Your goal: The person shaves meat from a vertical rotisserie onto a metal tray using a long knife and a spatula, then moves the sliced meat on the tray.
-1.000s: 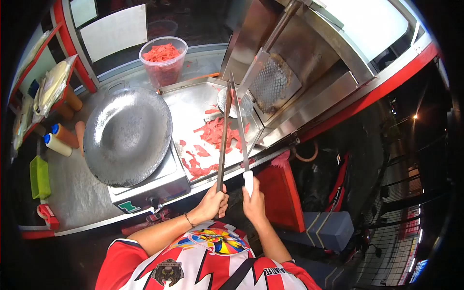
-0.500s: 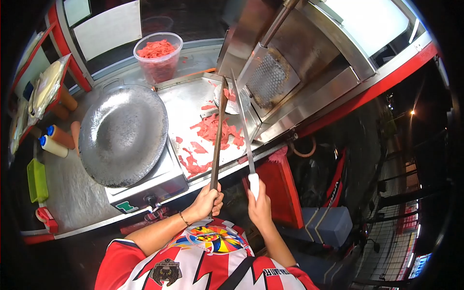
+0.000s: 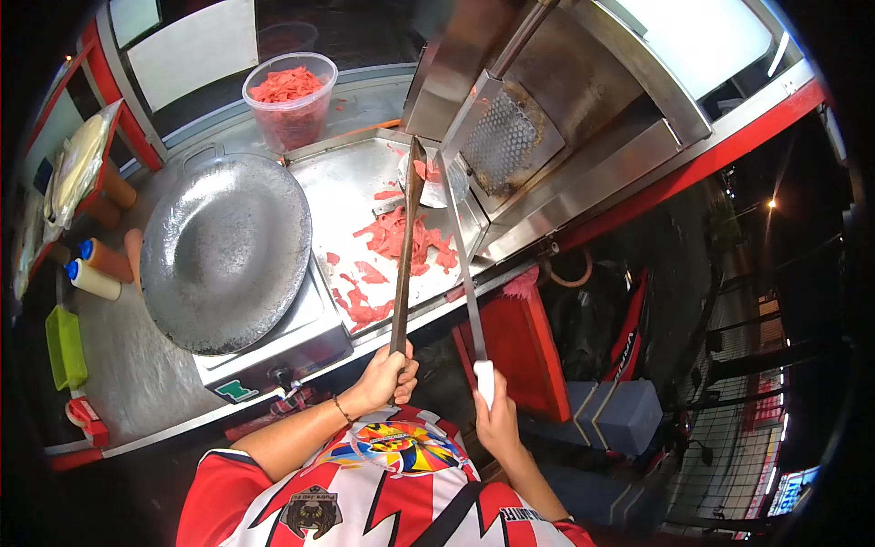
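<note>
My left hand is closed around the lower end of a long, narrow brown tool, whose exact kind I cannot make out. It points away from me over the metal tray. My right hand grips a long knife by its white handle. The blade runs up beside the brown tool, with a gap between them at the near end. Beneath both lie thin reddish slices of meat, scattered on the tray. A metal scoop-like piece sits behind the tools, partly hidden.
A round dark griddle pan rests on a stove at left. Behind the tray stands a clear tub of red slices. An upright grill rises at right. Sauce bottles and a green tray line the far left.
My right hand has drawn back a little toward me, taking the knife with it, and the handle has tilted. My left hand has hardly moved. The view has shifted slightly.
</note>
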Tool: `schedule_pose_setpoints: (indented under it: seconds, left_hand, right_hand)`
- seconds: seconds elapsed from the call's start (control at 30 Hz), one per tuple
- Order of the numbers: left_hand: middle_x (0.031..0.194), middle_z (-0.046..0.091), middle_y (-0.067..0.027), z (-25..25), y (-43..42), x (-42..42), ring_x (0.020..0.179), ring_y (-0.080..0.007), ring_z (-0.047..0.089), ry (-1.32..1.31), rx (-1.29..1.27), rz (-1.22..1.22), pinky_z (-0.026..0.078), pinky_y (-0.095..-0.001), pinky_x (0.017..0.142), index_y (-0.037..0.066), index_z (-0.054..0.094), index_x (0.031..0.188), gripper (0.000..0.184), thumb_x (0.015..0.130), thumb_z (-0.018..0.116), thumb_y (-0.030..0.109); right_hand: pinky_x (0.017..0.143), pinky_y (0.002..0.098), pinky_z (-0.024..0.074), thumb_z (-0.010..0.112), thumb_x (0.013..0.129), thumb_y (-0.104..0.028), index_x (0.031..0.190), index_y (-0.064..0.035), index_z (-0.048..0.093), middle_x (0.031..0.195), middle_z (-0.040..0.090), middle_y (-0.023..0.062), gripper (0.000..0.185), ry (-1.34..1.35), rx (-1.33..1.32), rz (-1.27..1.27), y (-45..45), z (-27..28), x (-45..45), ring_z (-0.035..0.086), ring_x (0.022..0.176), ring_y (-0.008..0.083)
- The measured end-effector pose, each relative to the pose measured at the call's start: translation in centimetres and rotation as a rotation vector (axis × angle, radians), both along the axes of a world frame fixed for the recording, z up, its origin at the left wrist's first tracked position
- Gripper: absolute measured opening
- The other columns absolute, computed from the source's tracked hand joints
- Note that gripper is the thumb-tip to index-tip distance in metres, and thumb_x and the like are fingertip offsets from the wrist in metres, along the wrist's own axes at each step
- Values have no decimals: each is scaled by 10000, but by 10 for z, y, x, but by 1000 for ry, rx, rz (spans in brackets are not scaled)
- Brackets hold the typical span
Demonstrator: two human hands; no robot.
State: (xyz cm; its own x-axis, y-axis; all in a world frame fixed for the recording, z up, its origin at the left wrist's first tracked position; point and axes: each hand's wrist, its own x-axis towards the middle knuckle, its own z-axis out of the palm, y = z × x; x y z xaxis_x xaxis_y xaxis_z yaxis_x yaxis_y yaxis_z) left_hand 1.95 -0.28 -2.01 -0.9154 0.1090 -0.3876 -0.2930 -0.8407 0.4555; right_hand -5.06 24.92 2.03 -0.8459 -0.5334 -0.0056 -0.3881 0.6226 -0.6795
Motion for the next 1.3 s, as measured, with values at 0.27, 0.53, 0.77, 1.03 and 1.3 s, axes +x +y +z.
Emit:
schedule_pose_setpoints:
  seconds: [0.27, 0.53, 0.77, 1.03, 1.3]
  left_hand:
    - [684, 361, -12, 2, 7, -6, 488, -125, 340, -1, -54, 2, 322, -301, 432, 173, 416, 1012, 20, 1015, 413, 153]
    - [675, 367, -9, 2, -8, 1, 476, -124, 344, 21, 139, -23, 306, -303, 421, 183, 434, 1020, 21, 1025, 416, 174]
    - [676, 366, -14, 0, -3, 1, 478, -120, 343, -2, 44, -12, 305, -299, 429, 167, 423, 1023, 13, 1016, 414, 172]
    - [675, 357, -19, 2, -2, -2, 477, -119, 328, 1, 141, -22, 300, -300, 430, 164, 420, 1024, 37, 1002, 395, 146]
    - [665, 353, -15, -5, -5, 1, 472, -118, 322, -28, 89, -17, 297, -295, 429, 173, 430, 1009, 45, 1009, 395, 143]
  right_hand:
    - [823, 591, 527, 595, 1042, -159, 1486, -37, 394, 1129, 673, 355, 503, 8, 21, -19, -69, -11, -28, 653, 1017, 562]
    - [894, 530, 553, 600, 1039, -149, 1510, -33, 397, 1209, 667, 340, 526, -218, 97, -23, 22, 16, 24, 665, 1113, 530]
    - [802, 605, 515, 591, 1043, -145, 1520, -36, 349, 1088, 664, 381, 546, 8, 89, -8, -51, 27, -22, 640, 1001, 583]
    - [781, 564, 530, 587, 1046, -147, 1494, -38, 375, 1049, 677, 350, 507, -86, 156, -73, -22, 9, 12, 670, 985, 561]
    - [846, 577, 534, 593, 1038, -135, 1518, -28, 374, 1135, 670, 368, 539, -48, 136, -13, -10, 54, 13, 658, 1038, 563]
